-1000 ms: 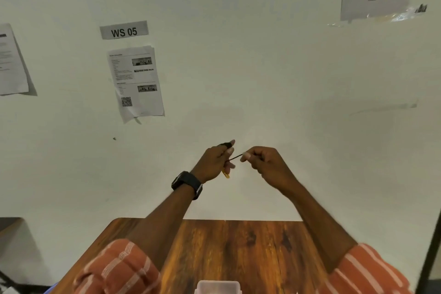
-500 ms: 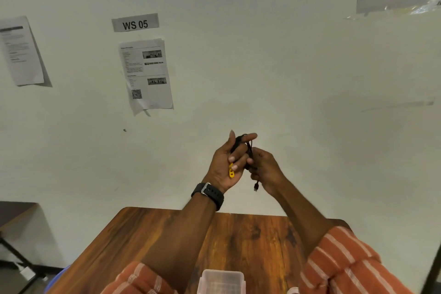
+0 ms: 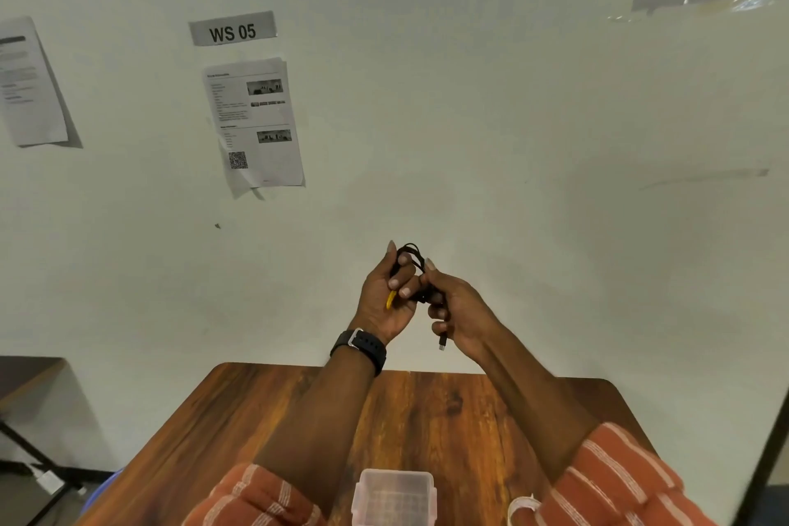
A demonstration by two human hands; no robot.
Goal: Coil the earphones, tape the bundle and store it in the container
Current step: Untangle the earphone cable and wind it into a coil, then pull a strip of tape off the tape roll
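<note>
Both hands are raised above the far edge of the table. My left hand (image 3: 382, 299) holds a bundle of black earphones (image 3: 410, 253), looped over its fingers, with a small yellow piece in the palm. My right hand (image 3: 459, 307) pinches the same cord beside it, and the plug end (image 3: 442, 343) hangs below that hand. A clear plastic container (image 3: 395, 498) stands on the near edge of the wooden table (image 3: 427, 419). A white roll, perhaps tape (image 3: 521, 506), shows by my right sleeve.
A white wall with taped paper sheets and a "WS 05" label (image 3: 232, 29) rises behind the table. Another dark table (image 3: 25, 372) with black legs stands at the left. A dark post (image 3: 768, 461) runs along the right edge.
The hands came together: a second ago the cord was stretched between them, now it sits looped on my left fingers. The view has dipped, showing more of the table and container.
</note>
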